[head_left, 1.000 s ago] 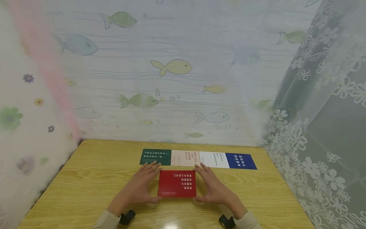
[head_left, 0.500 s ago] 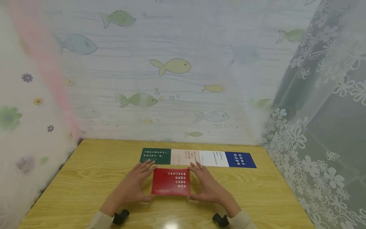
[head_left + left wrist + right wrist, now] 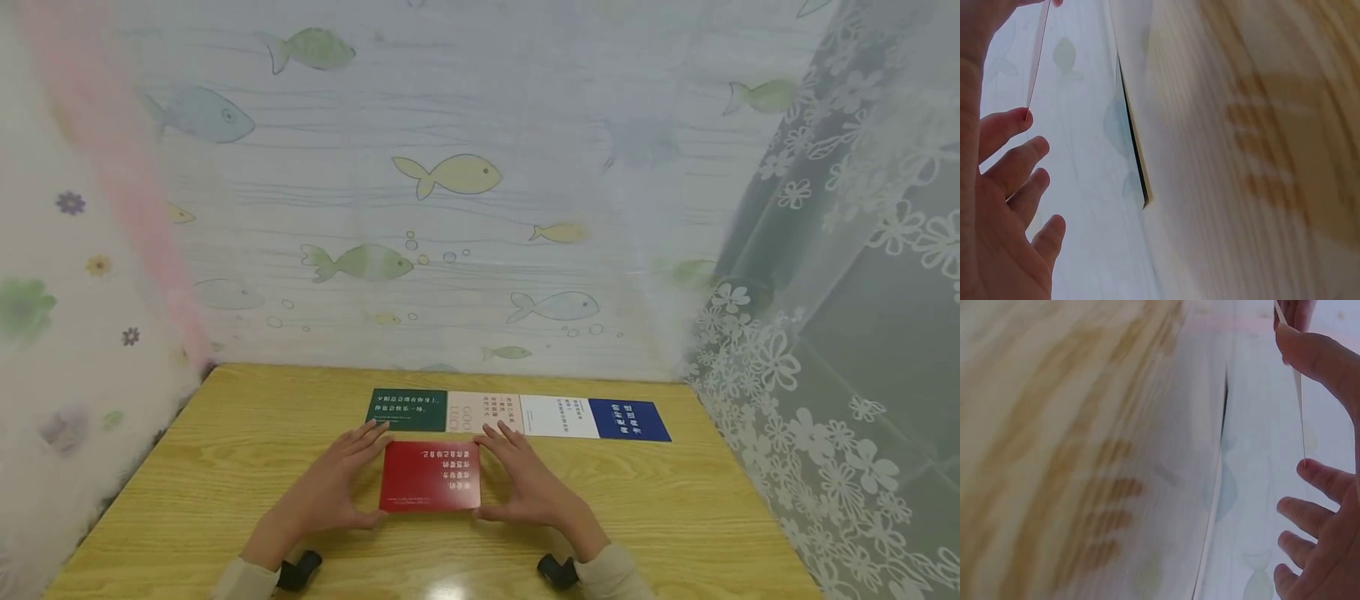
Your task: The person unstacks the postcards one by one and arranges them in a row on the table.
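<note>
A red card (image 3: 431,477) with white print is held up by both hands in the head view, lifted off the wooden table. My left hand (image 3: 326,483) grips its left edge between thumb and index finger. At the opposite edge, my right hand (image 3: 528,485) holds it the same way. The left wrist view shows the card (image 3: 1036,62) nearly edge-on against the left index fingertip, the other fingers spread apart. In the right wrist view the thin card (image 3: 1299,406) runs from thumb to index fingertip of the right hand (image 3: 1329,531).
Beyond the hands lies a row of cards side by side: green (image 3: 397,400), pink (image 3: 465,404), white (image 3: 551,417) and blue (image 3: 637,421). They lie flat on the wooden table (image 3: 697,508). A fish-print curtain (image 3: 450,225) hangs behind; a lace curtain (image 3: 810,433) hangs at the right.
Both hands have carried the red card to the left, keeping hold of its two edges. The row of cards lies as before.
</note>
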Available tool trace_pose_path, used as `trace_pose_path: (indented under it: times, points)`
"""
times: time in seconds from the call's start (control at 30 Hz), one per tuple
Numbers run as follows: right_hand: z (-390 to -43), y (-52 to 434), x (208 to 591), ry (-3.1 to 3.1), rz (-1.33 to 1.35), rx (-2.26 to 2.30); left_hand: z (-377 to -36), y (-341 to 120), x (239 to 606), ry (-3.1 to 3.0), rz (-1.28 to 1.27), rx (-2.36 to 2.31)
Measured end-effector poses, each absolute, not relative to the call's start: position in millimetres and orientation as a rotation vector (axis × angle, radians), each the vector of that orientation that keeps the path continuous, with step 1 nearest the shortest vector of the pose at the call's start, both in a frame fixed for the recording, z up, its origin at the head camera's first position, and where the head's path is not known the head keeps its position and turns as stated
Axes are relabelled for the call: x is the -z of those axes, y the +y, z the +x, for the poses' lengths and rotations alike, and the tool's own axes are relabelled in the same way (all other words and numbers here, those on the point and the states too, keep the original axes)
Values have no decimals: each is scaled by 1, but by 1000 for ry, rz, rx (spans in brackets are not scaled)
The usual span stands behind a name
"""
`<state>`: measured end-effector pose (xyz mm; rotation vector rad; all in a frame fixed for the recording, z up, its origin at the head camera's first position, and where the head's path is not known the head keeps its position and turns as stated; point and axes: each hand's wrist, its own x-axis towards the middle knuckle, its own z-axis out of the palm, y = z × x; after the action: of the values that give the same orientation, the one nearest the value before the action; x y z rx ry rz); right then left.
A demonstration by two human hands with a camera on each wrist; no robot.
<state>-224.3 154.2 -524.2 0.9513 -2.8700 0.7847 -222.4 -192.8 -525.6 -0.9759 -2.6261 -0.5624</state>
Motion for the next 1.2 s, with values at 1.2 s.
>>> trace_pose_path:
  times: [1.2]
  points:
    - [-251, 92, 523, -3004, 939, -552, -245, -247, 532, -2829, -901, 517]
